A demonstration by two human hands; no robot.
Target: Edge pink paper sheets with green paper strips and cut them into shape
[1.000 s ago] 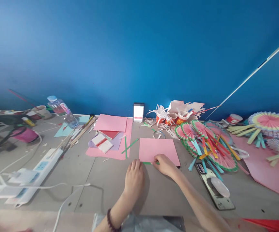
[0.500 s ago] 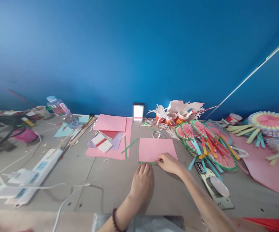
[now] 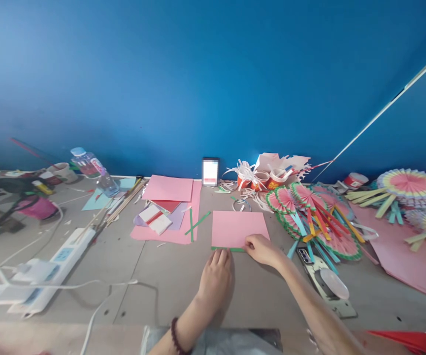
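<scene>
A sheet of pink paper (image 3: 239, 228) lies flat on the grey table, with a narrow green paper strip (image 3: 229, 249) along its near edge. My left hand (image 3: 216, 276) rests palm down, its fingertips touching the strip's left part; the fingers are stretched out. My right hand (image 3: 263, 250) is closed in a pinch at the strip's right part, thumb and index finger together over the paper's edge. The strip's right end is hidden under that hand. Two loose green strips (image 3: 192, 226) lie crossed to the left of the sheet.
Pink sheets (image 3: 170, 189) and a white packet (image 3: 156, 219) lie left. Folded paper fans (image 3: 311, 207) and a phone (image 3: 340, 296) are on the right. Red cups (image 3: 260, 180) stand along the blue wall. A power strip (image 3: 61, 259), its cable and a bottle (image 3: 94, 167) are at far left.
My right hand has slid slightly to the right along the green strip, so more of the strip shows. My left hand has stayed nearly in place.
</scene>
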